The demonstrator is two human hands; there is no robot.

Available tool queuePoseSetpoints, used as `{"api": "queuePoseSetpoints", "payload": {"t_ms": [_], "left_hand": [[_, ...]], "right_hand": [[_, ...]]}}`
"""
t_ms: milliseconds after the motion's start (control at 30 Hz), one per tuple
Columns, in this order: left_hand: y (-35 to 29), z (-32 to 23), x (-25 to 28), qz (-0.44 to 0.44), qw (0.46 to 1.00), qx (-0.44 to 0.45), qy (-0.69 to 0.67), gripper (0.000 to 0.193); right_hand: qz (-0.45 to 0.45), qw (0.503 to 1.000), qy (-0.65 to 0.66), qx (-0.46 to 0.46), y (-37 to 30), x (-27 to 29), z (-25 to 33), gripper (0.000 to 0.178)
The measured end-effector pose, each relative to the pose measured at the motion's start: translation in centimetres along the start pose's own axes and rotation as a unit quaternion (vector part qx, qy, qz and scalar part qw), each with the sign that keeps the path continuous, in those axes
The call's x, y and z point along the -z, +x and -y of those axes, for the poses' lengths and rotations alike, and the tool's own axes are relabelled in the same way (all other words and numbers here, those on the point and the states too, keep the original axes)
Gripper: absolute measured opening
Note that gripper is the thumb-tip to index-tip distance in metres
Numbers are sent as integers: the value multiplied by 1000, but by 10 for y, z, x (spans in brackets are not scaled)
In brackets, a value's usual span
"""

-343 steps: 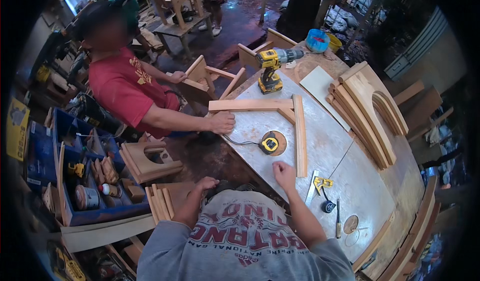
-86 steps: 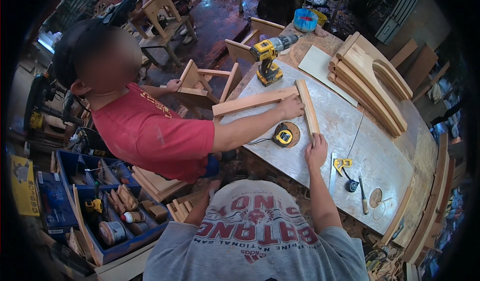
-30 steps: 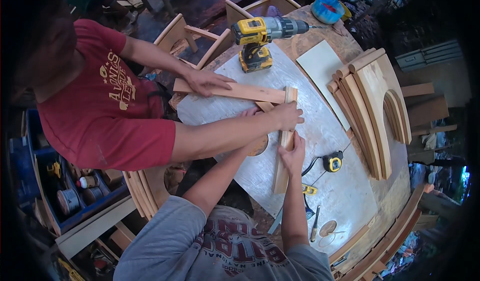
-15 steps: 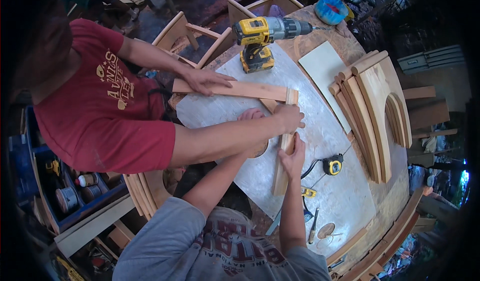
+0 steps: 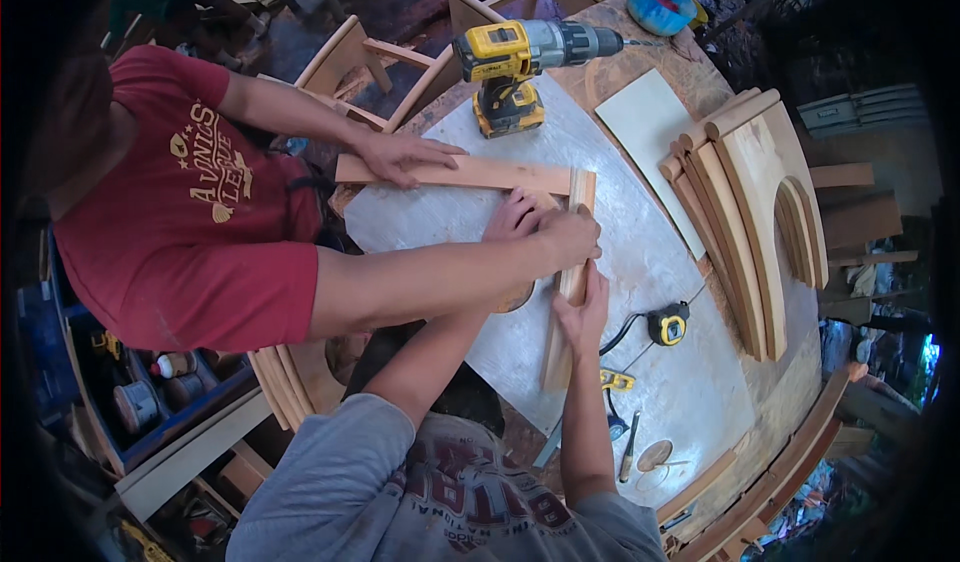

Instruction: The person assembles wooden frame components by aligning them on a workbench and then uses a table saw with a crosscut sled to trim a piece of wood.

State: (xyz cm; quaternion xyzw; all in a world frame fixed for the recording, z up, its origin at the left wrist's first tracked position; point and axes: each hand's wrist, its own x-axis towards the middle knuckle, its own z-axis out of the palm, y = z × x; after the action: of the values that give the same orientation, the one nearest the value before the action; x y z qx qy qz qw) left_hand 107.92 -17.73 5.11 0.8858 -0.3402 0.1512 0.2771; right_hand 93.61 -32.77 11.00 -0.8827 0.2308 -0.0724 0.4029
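Observation:
A long wooden strip (image 5: 470, 175) and a second wooden strip (image 5: 555, 357) meet at a corner on the metal-topped table. Inside that corner a short wooden piece (image 5: 542, 200) lies slanted. My left hand (image 5: 512, 214) has its bent fingers on the short piece, and a co-worker's forearm partly covers my arm. With my right hand (image 5: 585, 312) I grip the second strip along its side, thumb on the near face. The co-worker's one hand (image 5: 568, 237) is closed on the same strip near the corner; their other hand (image 5: 405, 154) rests flat on the long strip.
A yellow cordless drill (image 5: 510, 72) stands beyond the corner. Stacked curved wooden pieces (image 5: 745, 232) and a pale board (image 5: 650, 142) lie to the right. A tape measure (image 5: 668, 324), small yellow level (image 5: 617, 380) and chisel (image 5: 629, 447) lie near my right arm. The co-worker (image 5: 190, 202) stands left.
My left hand has moved up toward the corner, its fingers now on the short piece. The second strip's far end sits slightly higher, and the co-worker's near hand has shifted slightly left.

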Motion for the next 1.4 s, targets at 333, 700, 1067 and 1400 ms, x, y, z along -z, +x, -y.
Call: {"api": "queuePoseSetpoints", "payload": {"t_ms": [333, 700, 1067, 1400], "left_hand": [[-11, 10, 35, 155, 988, 1, 3, 72], [-192, 33, 196, 94, 963, 176, -181, 32], [-510, 186, 243, 184, 714, 608, -295, 27], [-536, 217, 226, 151, 690, 580, -405, 31]], "right_hand": [[-24, 998, -57, 10, 0, -7, 0, 89], [72, 983, -164, 50, -62, -39, 56, 66], [192, 915, -353, 18, 12, -97, 60, 44], [141, 929, -343, -12, 25, -108, 24, 46]]}}
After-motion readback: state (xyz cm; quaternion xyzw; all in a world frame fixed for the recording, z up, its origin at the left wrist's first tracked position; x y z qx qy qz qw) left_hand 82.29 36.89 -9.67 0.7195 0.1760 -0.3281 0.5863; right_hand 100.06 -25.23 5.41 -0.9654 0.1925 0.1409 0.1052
